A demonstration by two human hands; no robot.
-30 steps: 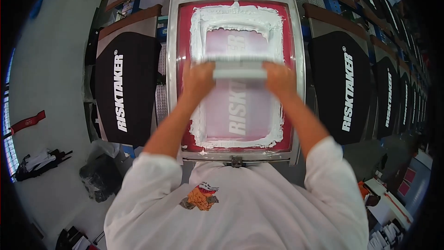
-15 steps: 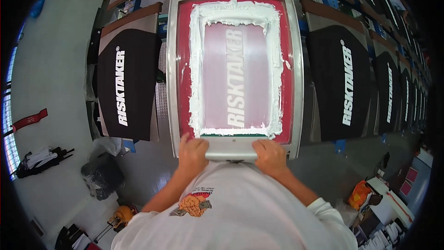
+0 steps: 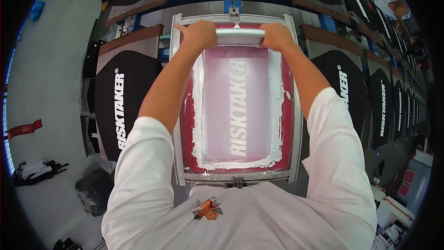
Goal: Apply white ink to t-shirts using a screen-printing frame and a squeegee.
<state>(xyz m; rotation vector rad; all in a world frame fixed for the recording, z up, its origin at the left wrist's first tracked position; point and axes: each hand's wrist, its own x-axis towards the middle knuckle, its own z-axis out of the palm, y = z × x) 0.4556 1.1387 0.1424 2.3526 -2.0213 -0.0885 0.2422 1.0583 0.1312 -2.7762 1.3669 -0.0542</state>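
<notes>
Both hands grip a wide pale squeegee [image 3: 239, 37] at the far end of a screen-printing frame [image 3: 263, 176]. My left hand [image 3: 200, 34] is closed round its left end, and my right hand [image 3: 278, 37] round its right end. The squeegee stands on the screen; its blade edge is mostly hidden. Thick white ink [image 3: 276, 97] lines the sides and near end of the pale mesh [image 3: 215, 111], with red borders outside it. Reversed-tone block lettering shows through the mesh. My forearms reach forward along both sides of the frame.
Black fabric pieces with white lettering lie on boards at the left [image 3: 104, 106] and right [image 3: 321, 76], with more in rows beyond. A metal hinge clamp [image 3: 234, 13] stands behind the frame. Another person [image 3: 393, 7] is at the upper right. A plastic-wrapped bundle [image 3: 95, 194] sits on the floor.
My hands have moved the squeegee from the near end of the screen to its far end. The ink at the near end is now uncovered. My body leans further forward.
</notes>
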